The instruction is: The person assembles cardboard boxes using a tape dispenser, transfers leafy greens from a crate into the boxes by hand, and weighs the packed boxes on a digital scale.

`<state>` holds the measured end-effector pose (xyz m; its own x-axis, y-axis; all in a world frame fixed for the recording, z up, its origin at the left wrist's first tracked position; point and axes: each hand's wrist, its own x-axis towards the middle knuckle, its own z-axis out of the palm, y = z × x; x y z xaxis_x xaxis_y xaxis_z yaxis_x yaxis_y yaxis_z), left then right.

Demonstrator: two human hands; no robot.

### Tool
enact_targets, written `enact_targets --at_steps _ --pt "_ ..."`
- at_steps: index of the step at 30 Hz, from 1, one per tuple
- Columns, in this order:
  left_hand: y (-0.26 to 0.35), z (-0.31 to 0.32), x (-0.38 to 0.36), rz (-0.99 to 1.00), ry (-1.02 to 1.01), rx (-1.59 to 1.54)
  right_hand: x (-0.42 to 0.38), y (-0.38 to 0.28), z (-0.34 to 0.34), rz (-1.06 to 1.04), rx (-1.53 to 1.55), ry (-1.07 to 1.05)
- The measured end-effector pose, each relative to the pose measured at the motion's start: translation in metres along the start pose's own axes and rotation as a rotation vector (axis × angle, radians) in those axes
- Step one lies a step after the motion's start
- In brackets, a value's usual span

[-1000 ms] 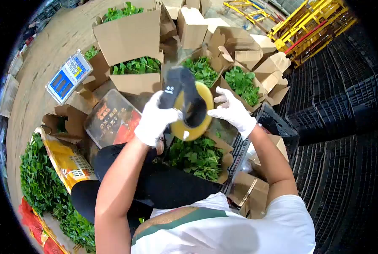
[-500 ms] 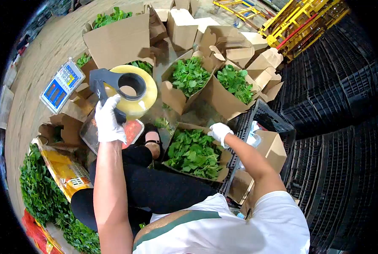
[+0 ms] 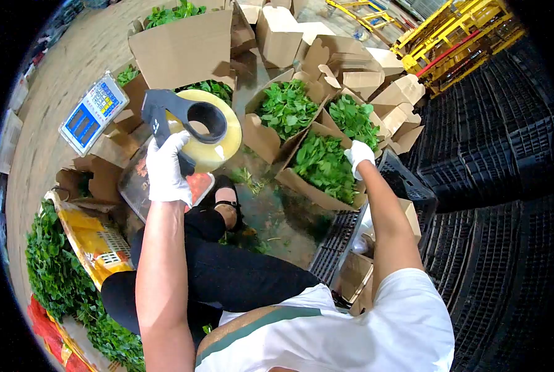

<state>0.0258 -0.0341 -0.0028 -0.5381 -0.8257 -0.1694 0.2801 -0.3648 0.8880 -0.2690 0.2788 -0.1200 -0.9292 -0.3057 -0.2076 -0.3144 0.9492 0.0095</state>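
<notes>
Crosswise, tape dispenser (image 3: 196, 150), roll (image 3: 230, 133) end rightward

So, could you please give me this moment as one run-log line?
left hand: gripping tape dispenser | right hand: at edge of open carton | carton contents: leafy greens | also in view: scale

The right hand (image 3: 361, 159) and greens-filled box (image 3: 313, 190) have moved forward.

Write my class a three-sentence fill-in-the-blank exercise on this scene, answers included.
1. The tape dispenser is held in the ____ hand.
2. The right hand is at the edge of a cardboard box holding ____ leaves.
3. The stacked crates on the picture's right side are ____ in colour.

Missing words: left; green; black.
</notes>
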Motion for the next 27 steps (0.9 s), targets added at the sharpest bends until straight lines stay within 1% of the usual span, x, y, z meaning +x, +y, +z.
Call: enact_targets --at_steps 1,2,3,4,5,6,7,8,9,10,11,13,14,15,16,17,19,20,21,22,23,24,25,27 --pt "-0.001 0.003 0.000 -0.023 -0.009 0.043 -0.014 -0.012 -0.009 0.007 0.024 0.077" --pt "0.004 0.016 -0.013 -0.052 -0.022 0.092 -0.046 -0.033 -0.012 -0.232 0.226 0.455" --pt "0.002 0.015 -0.014 -0.054 -0.021 0.091 -0.044 -0.033 -0.010 -0.197 0.250 0.424" --pt "-0.002 0.015 -0.013 -0.067 -0.061 0.124 -0.070 -0.054 -0.021 -0.288 0.426 0.432" --pt "-0.005 0.017 -0.013 -0.080 -0.104 0.160 -0.088 -0.070 -0.014 -0.387 0.655 0.393" --pt "-0.007 0.022 -0.018 -0.089 -0.132 0.155 -0.110 -0.085 -0.011 -0.375 0.971 0.171" --pt "-0.009 0.027 -0.024 -0.099 -0.149 0.160 -0.126 -0.097 -0.002 -0.454 1.193 0.004" --pt "-0.011 0.032 -0.030 -0.173 -0.203 0.171 -0.132 -0.097 0.020 -0.324 1.772 -0.565" --pt "-0.012 0.034 -0.035 -0.246 -0.253 0.183 -0.155 -0.104 0.005 -0.303 1.797 -0.677" --pt "-0.021 0.032 -0.035 -0.304 -0.337 0.152 -0.176 -0.114 -0.012 -0.138 1.804 -0.732" --pt "-0.024 0.036 -0.040 -0.335 -0.338 0.199 -0.186 -0.116 -0.011 -0.166 1.858 -0.825" --pt "-0.035 0.042 -0.049 -0.340 -0.449 0.283 -0.206 -0.117 -0.023 -0.164 1.854 -0.904" --pt "-0.040 0.045 -0.053 -0.340 -0.459 0.315 -0.207 -0.116 -0.027 -0.043 1.851 -0.926" --pt "-0.043 0.050 -0.057 -0.339 -0.471 0.344 -0.204 -0.113 -0.021 0.084 1.925 -0.962" --pt "-0.044 0.057 -0.062 -0.377 -0.482 0.385 -0.200 -0.111 -0.018 0.179 1.935 -0.925" --pt "-0.046 0.061 -0.064 -0.349 -0.534 0.385 -0.196 -0.110 -0.015 0.273 1.943 -0.888" --pt "-0.048 0.072 -0.058 -0.304 -0.624 0.428 -0.190 -0.105 -0.021 0.321 1.966 -0.837" --pt "-0.045 0.075 -0.054 -0.347 -0.726 0.343 -0.184 -0.103 -0.023 0.313 2.016 -0.808" --pt "-0.050 0.076 -0.055 -0.374 -0.644 0.355 -0.176 -0.101 -0.022 0.309 2.065 -0.780" --pt "-0.050 0.078 -0.054 -0.398 -0.665 0.319 -0.165 -0.096 -0.024 0.301 2.118 -0.779" --pt "-0.049 0.080 -0.053 -0.422 -0.687 0.282 -0.152 -0.093 -0.028 0.354 2.144 -0.677" --pt "-0.053 0.081 -0.051 -0.348 -0.566 0.409 -0.133 -0.088 -0.032 0.334 2.176 -0.674" --pt "-0.051 0.081 -0.050 -0.345 -0.562 0.405 -0.110 -0.081 -0.033 0.313 2.209 -0.671" --pt "-0.045 0.081 -0.046 -0.236 -0.596 0.448 -0.051 -0.061 -0.021 0.328 2.146 -0.525"
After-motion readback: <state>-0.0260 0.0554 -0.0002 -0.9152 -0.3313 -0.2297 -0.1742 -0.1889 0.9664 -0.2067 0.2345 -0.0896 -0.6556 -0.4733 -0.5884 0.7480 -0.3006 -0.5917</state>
